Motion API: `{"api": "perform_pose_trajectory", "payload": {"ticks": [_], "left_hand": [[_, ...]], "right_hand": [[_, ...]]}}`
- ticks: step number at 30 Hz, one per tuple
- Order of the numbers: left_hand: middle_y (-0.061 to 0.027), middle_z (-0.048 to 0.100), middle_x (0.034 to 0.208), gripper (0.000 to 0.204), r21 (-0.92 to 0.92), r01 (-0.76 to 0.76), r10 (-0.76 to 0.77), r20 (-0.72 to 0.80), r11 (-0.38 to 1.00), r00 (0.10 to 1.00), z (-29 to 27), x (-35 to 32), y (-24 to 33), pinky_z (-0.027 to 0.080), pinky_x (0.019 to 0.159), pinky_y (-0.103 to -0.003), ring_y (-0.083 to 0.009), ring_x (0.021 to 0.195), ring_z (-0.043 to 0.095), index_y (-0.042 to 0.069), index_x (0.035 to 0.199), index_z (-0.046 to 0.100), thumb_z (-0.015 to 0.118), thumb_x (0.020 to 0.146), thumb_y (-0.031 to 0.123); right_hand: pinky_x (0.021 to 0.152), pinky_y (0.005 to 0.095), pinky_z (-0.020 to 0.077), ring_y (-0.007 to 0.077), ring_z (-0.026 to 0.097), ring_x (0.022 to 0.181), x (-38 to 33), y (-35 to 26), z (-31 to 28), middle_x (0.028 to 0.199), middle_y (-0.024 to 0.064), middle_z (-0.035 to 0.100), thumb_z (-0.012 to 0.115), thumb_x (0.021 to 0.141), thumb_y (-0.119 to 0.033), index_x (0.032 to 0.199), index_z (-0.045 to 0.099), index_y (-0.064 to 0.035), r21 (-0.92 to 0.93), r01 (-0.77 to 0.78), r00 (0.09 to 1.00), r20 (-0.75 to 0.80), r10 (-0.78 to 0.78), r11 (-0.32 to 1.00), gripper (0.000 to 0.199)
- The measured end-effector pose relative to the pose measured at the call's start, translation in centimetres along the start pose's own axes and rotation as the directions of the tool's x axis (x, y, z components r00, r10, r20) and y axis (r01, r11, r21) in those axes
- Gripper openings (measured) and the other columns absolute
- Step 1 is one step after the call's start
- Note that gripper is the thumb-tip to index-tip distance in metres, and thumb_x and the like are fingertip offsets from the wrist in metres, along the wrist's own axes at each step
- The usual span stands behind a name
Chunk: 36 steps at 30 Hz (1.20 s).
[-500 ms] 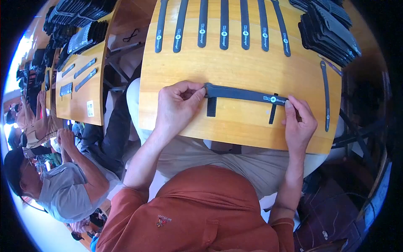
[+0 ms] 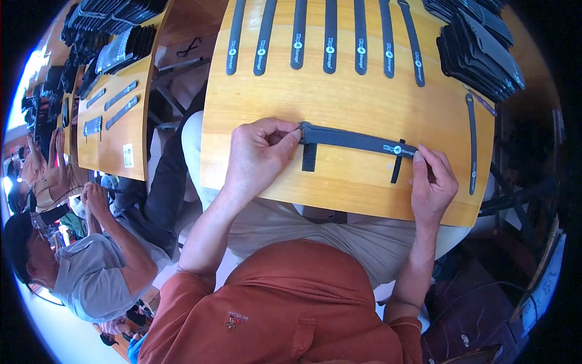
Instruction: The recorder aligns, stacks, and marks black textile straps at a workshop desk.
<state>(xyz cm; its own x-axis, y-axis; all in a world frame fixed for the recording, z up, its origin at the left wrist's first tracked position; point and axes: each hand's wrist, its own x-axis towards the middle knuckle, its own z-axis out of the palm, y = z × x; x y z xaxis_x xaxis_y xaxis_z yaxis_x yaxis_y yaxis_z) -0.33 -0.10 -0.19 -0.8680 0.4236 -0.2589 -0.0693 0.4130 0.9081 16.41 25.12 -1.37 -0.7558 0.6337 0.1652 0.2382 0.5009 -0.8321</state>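
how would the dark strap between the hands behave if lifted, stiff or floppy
The dark strap probably bends easily, being long and narrow. It's likely light: the left hand and right hand merely pinch its ends.

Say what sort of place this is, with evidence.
Probably a workshop: matching dark straps lie in a row beside a thick dark stack, and a person in grey is next to another worktable.

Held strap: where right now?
In the head view, the dark strap runs across the near part of the table, left end in the left hand, right end in the right hand, two short black strips showing along its near edge.
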Motion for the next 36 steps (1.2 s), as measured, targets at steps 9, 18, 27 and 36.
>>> {"api": "perform_pose_trajectory", "payload": {"ticks": [9,18,27,36], "left_hand": [[-0.0016,0.070,0.074,0.012,0.001,0.015,-0.015,0.003,1.000,1.000,0.1,0.2,0.0,0.046,0.053,-0.020,-0.0038,0.060,0.059,-0.005,0.103,0.075,0.072,0.097,0.005],[-0.0058,0.073,0.075,0.013,0.029,0.080,-0.080,0.022,0.996,0.997,-0.1,0.3,0.2,0.051,0.060,-0.023,-0.0062,0.065,0.064,-0.006,0.101,0.076,0.074,0.092,0.004],[-0.0004,0.071,0.076,0.010,-0.003,0.093,-0.093,0.003,0.996,0.996,-0.2,0.2,0.2,0.048,0.058,-0.020,-0.0030,0.065,0.058,-0.005,0.099,0.076,0.073,0.094,0.003],[0.0015,0.067,0.072,0.010,-0.019,0.093,-0.093,-0.004,0.995,0.996,0.1,0.3,0.2,0.043,0.055,-0.019,-0.0017,0.062,0.054,-0.006,0.099,0.075,0.073,0.095,0.003]], "right_hand": [[0.066,0.0249,0.0508,0.0147,0.066,0.078,-0.1,0.0,0.0,0.093,0.0120,0.071,0.070,0.093,0.003,0.106,0.075,0.0058,0.011,0.000,1.000,-0.010,0.001,1.000,0.015],[0.064,0.0250,0.0500,0.0147,0.065,0.076,0.1,-0.1,-0.2,0.091,0.0117,0.071,0.071,0.091,0.003,0.106,0.075,0.0041,-0.048,0.025,1.000,0.000,-0.025,0.999,0.016],[0.057,0.0256,0.0466,0.0118,0.062,0.066,0.2,-0.2,0.3,0.087,0.0095,0.070,0.072,0.089,0.004,0.102,0.075,0.0028,-0.022,0.076,0.997,-0.032,-0.077,0.997,0.013],[0.057,0.0263,0.0478,0.0141,0.063,0.065,0.3,-0.3,0.1,0.085,0.0104,0.070,0.071,0.088,0.004,0.098,0.075,0.0025,-0.030,0.055,0.998,-0.015,-0.056,0.998,0.011]]}}
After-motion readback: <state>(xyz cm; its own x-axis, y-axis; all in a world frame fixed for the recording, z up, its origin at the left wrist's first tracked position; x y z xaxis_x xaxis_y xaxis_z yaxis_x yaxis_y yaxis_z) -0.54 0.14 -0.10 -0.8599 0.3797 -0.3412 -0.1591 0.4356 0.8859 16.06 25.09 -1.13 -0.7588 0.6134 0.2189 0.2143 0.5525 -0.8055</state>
